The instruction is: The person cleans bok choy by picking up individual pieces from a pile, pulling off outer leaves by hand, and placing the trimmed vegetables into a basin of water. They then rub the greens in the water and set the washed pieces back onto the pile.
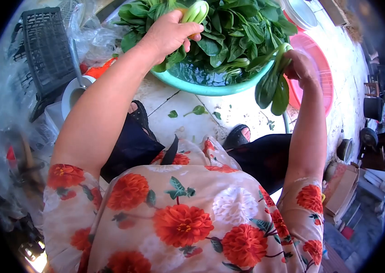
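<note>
My left hand (170,35) is closed around a head of bok choy (196,12), its pale stem end pointing up and to the right. On the other side, my right hand (300,67) grips a smaller bok choy piece (274,86) by its pale base, its dark leaves hanging down over the basin's rim. Between and beyond both hands, a large pile of leafy greens (242,32) fills a turquoise basin (210,90). Water (194,75) shows at the near side of the basin, below the greens.
A pink basin (323,86) stands right of the turquoise one. Loose leaves (198,110) lie on the tiled floor (178,123) by my sandalled feet. On the left are a dark plastic crate (49,50) and clear plastic bags (92,38). A cardboard box (341,189) sits at right.
</note>
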Tool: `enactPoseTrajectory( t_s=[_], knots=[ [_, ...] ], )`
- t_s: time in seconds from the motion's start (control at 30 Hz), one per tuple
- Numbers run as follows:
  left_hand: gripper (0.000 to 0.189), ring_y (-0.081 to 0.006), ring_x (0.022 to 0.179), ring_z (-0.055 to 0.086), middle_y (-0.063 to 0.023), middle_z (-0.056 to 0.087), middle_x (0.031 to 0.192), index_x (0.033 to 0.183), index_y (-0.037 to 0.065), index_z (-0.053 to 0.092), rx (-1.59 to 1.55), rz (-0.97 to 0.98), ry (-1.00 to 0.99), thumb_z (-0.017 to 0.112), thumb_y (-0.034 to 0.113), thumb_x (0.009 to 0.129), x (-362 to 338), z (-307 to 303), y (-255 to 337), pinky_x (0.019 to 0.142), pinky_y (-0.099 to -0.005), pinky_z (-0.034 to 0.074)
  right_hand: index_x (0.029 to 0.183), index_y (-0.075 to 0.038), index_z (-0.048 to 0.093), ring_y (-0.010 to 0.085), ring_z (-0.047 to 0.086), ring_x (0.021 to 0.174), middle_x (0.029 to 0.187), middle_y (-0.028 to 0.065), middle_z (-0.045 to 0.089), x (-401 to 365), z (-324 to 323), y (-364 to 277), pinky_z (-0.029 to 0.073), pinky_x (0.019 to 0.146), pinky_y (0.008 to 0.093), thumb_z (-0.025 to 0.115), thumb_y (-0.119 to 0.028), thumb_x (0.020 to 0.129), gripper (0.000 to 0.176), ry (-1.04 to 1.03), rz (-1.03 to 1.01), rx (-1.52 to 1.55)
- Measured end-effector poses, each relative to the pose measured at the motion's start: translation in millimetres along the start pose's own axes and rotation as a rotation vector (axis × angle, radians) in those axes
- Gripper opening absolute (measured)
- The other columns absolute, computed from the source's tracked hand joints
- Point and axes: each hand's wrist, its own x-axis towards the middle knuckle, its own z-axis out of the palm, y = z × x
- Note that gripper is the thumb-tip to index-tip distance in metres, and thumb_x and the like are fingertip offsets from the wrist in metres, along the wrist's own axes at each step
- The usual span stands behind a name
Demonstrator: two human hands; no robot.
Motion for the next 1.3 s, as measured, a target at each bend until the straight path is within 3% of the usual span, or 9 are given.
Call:
enactPoseTrajectory(
  t_s=[0.17, 0.37, 0.47, 0.6, 0.73, 0.93, 1.07, 1.17, 1.3],
  knots=[
    [0.034, -0.0093, 0.053, 0.050, -0.0072, 0.063, 0.082, 0.101, -0.002, 0.057, -0.047, 0.068, -0.022, 0.069, 0.023, 0.081, -2, 5, 4, 0.054, -0.0250, 0.045, 0.088, -0.003, 0.063, 0.0128, 0.052, 0.049, 0.067, 0.0064, 0.059, 22, -15, 1, 0.042, 0.047, 0.0247, 0.059, -0.028, 0.084, 0.026, 0.063, -0.042, -0.138],
    [0.040, -0.0120, 0.061, 0.057, -0.0074, 0.063, 0.085, 0.105, 0.002, 0.055, 0.004, 0.024, 0.182, 0.068, 0.033, 0.083, -5, -3, 10, 0.062, -0.0248, 0.049, 0.130, 0.001, 0.050, 0.0210, 0.061, 0.099, 0.111, 0.0142, 0.062, 34, 33, 4, 0.049, 0.088, 0.0321, 0.067, -0.030, 0.086, 0.057, 0.011, -0.121, -0.072],
    [0.037, -0.0133, 0.065, 0.061, -0.0089, 0.064, 0.087, 0.107, 0.003, 0.055, -0.170, 0.033, 0.221, 0.067, 0.031, 0.085, -5, -11, 11, 0.064, -0.0250, 0.050, 0.129, -0.003, 0.053, 0.0194, 0.062, 0.095, 0.105, 0.0079, 0.066, 73, 57, 42, 0.049, 0.079, 0.0310, 0.066, -0.021, 0.084, 0.050, -0.158, -0.323, -0.422],
    [0.020, -0.0122, 0.059, 0.058, -0.0068, 0.063, 0.080, 0.102, 0.003, 0.057, -0.416, 0.163, 0.143, 0.058, 0.020, 0.092, 8, -34, -4, 0.054, -0.0242, 0.049, 0.119, -0.001, 0.059, 0.0320, 0.065, 0.096, 0.105, 0.0207, 0.067, 38, 68, -1, 0.049, 0.087, 0.0387, 0.065, -0.026, 0.077, 0.049, 0.077, -0.339, -0.943],
    [0.016, -0.0102, 0.053, 0.053, -0.0067, 0.060, 0.076, 0.100, 0.006, 0.055, -0.409, 0.167, 0.191, 0.055, 0.021, 0.095, -4, -42, 9, 0.048, -0.0222, 0.046, 0.114, -0.004, 0.064, 0.0255, 0.068, 0.087, 0.098, 0.0181, 0.069, -5, 113, -14, 0.053, 0.078, 0.0356, 0.059, -0.020, 0.082, 0.036, 0.044, -0.666, -0.732],
    [0.021, -0.0101, 0.053, 0.052, -0.0067, 0.059, 0.079, 0.102, 0.003, 0.053, -0.408, 0.241, 0.303, 0.056, 0.022, 0.094, -21, -57, 14, 0.048, -0.0209, 0.045, 0.113, -0.004, 0.064, 0.0271, 0.066, 0.090, 0.103, 0.0149, 0.068, 3, 238, 19, 0.051, 0.082, 0.0344, 0.062, -0.023, 0.079, 0.039, -0.658, -0.208, -0.324],
    [0.025, -0.0113, 0.052, 0.053, -0.0074, 0.058, 0.079, 0.101, -0.001, 0.052, -0.389, 0.200, 0.411, 0.060, 0.021, 0.091, -22, -68, -5, 0.049, -0.0215, 0.046, 0.110, -0.002, 0.064, 0.0225, 0.064, 0.084, 0.096, 0.0142, 0.067, 51, 304, 45, 0.051, 0.074, 0.0330, 0.063, -0.025, 0.079, 0.038, -0.580, -0.262, -0.356],
    [0.030, -0.0122, 0.055, 0.055, -0.0062, 0.059, 0.080, 0.105, -0.002, 0.053, -0.289, 0.077, 0.420, 0.061, 0.023, 0.090, -41, -80, 4, 0.051, -0.0238, 0.048, 0.097, -0.004, 0.066, 0.0159, 0.062, 0.075, 0.090, 0.0071, 0.064, 55, 335, 50, 0.047, 0.060, 0.0304, 0.063, -0.023, 0.084, 0.023, -0.417, 0.141, -0.181],
    [0.042, -0.0252, 0.081, 0.066, -0.0187, 0.066, 0.090, 0.102, -0.001, 0.060, -0.147, 0.132, 0.575, 0.066, 0.034, 0.080, -22, -82, -31, 0.075, -0.0356, 0.053, 0.113, 0.002, 0.059, 0.0213, 0.062, 0.087, 0.103, 0.0114, 0.064, 101, 362, 93, 0.051, 0.076, 0.0376, 0.065, -0.028, 0.086, 0.041, -0.475, 0.335, 0.108]
  ],
)
